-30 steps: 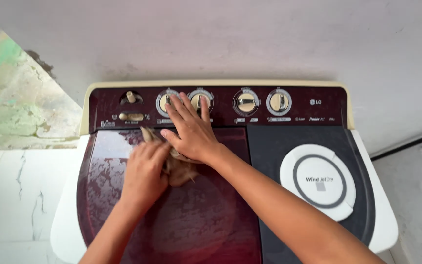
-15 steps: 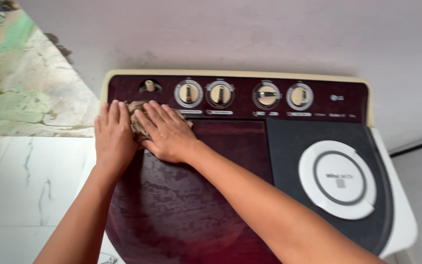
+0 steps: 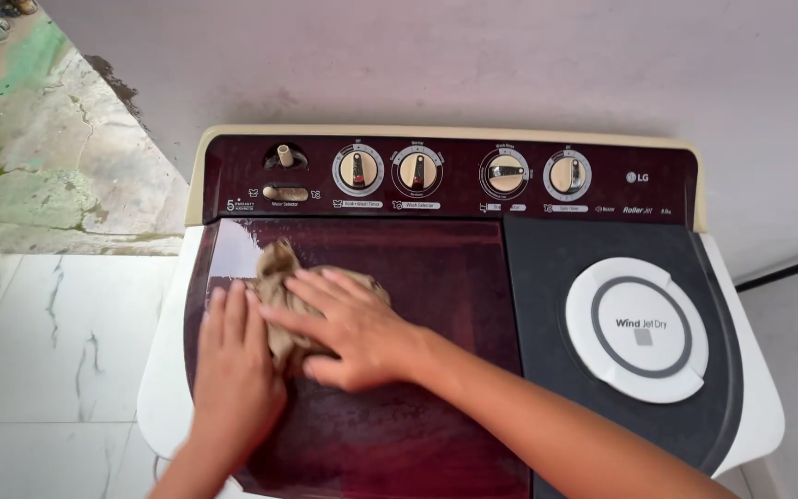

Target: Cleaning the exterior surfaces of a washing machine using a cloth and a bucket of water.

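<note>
1. A crumpled tan cloth lies on the maroon lid of a twin-tub washing machine, near the lid's upper left part, just below the control panel.
2. The right hand lies flat on the cloth, fingers spread and pointing left, pressing it to the lid rather than clenching it.
3. The left hand rests palm down just beside, fingers straight, its fingertips touching the cloth's left edge.
4. Four round knobs line the panel.
5. A white round cover sits on the dark right lid, well apart from both hands.
6. White marbled tiles lie to the left.
</note>
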